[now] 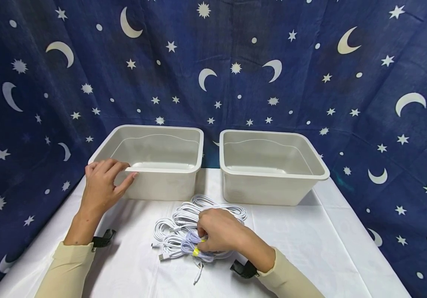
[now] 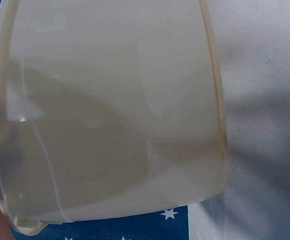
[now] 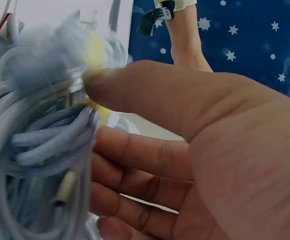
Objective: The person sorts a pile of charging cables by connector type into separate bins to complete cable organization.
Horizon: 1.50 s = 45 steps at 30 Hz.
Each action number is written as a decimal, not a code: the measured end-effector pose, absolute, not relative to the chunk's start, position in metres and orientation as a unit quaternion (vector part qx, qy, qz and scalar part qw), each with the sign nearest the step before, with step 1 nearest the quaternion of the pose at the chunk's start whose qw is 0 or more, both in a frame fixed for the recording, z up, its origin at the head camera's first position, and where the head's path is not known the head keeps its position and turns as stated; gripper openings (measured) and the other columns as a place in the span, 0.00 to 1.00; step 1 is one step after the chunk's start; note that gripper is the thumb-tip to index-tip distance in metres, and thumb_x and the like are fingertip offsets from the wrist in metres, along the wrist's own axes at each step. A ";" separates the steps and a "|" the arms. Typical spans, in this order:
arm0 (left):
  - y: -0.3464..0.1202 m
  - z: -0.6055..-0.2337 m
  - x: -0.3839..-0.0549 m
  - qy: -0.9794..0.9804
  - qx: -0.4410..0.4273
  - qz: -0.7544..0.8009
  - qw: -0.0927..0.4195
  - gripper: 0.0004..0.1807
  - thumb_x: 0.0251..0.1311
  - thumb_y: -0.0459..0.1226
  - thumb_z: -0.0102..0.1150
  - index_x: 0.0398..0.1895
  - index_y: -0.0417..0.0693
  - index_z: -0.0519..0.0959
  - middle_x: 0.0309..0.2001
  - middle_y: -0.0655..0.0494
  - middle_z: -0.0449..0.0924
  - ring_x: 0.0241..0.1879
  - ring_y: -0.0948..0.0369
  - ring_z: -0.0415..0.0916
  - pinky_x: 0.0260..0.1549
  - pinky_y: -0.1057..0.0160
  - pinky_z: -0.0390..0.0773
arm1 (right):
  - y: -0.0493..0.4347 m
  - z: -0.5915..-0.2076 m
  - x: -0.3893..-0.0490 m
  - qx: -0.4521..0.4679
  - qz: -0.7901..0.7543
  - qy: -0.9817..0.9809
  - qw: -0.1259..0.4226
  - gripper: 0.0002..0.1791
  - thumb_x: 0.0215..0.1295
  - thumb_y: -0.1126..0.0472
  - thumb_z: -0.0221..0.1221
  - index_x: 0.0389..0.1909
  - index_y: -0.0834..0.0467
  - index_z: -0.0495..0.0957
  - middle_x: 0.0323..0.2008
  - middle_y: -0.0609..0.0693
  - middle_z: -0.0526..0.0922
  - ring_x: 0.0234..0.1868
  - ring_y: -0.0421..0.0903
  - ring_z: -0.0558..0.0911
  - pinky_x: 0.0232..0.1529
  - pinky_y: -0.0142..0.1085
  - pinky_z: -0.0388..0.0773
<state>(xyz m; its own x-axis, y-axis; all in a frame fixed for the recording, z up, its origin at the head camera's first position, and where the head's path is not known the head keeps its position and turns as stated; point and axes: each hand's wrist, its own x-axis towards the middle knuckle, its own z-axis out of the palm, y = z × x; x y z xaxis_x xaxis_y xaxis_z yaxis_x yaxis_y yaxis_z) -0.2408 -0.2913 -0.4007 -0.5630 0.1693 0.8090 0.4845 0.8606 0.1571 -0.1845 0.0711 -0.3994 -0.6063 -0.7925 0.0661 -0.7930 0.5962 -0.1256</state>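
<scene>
My left hand (image 1: 101, 187) grips the front rim of the left light-grey plastic bin (image 1: 161, 185) near its left corner, fingers over the edge and thumb along the front. The bin's outer wall fills most of the left wrist view. Over a pile of coiled white cables (image 1: 183, 215), my right hand (image 1: 221, 231) pinches a pale lavender coiled cable (image 1: 187, 244) by its yellow tie (image 1: 196, 251), between thumb and forefinger. In the right wrist view the lavender coil (image 3: 55, 137) looks blurred beside white loops. Several metal plugs (image 1: 164, 256) stick out of the pile.
A second matching bin (image 1: 265, 190) stands to the right, a narrow gap apart. Both bins are at the back of a white-covered table (image 1: 291, 244). Behind and beside them hangs a dark blue cloth (image 1: 236, 99) with moons and stars.
</scene>
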 end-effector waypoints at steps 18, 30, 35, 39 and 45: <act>-0.292 -0.401 -0.241 -0.865 -0.190 -0.187 0.425 0.17 0.60 0.45 0.74 0.43 0.41 0.86 0.39 0.47 0.82 0.42 0.43 0.77 0.50 0.36 0.59 | 0.072 -0.399 -0.186 0.442 0.078 -0.894 0.020 0.21 0.49 0.53 0.75 0.14 0.44 0.69 0.18 0.34 0.66 0.22 0.33 0.65 0.22 0.30 0.59; -0.292 -0.402 -0.242 -0.863 -0.192 -0.187 0.428 0.17 0.60 0.45 0.73 0.43 0.41 0.86 0.39 0.47 0.83 0.43 0.43 0.77 0.50 0.35 0.59 | 0.075 -0.392 -0.185 0.441 0.120 -0.889 0.030 0.13 0.54 0.55 0.72 0.20 0.48 0.76 0.17 0.34 0.64 0.23 0.33 0.66 0.22 0.30 0.58; -0.293 -0.402 -0.242 -0.864 -0.191 -0.187 0.427 0.17 0.60 0.45 0.73 0.43 0.41 0.86 0.39 0.47 0.83 0.43 0.43 0.77 0.50 0.36 0.59 | 0.076 -0.389 -0.186 0.437 0.118 -0.891 0.041 0.15 0.57 0.54 0.74 0.23 0.47 0.76 0.19 0.35 0.67 0.24 0.33 0.67 0.24 0.30 0.59; -0.293 -0.402 -0.242 -0.864 -0.191 -0.187 0.427 0.17 0.60 0.46 0.73 0.43 0.42 0.85 0.39 0.47 0.82 0.42 0.43 0.77 0.50 0.36 0.59 | 0.077 -0.386 -0.186 0.439 0.128 -0.888 0.052 0.11 0.59 0.54 0.75 0.28 0.47 0.80 0.23 0.36 0.75 0.26 0.33 0.70 0.26 0.30 0.64; -0.293 -0.402 -0.242 -0.863 -0.192 -0.186 0.430 0.17 0.60 0.45 0.73 0.43 0.42 0.85 0.38 0.47 0.82 0.41 0.43 0.77 0.51 0.36 0.59 | 0.078 -0.382 -0.185 0.437 0.145 -0.885 0.068 0.11 0.59 0.53 0.76 0.38 0.50 0.86 0.28 0.39 0.82 0.30 0.33 0.75 0.31 0.30 0.71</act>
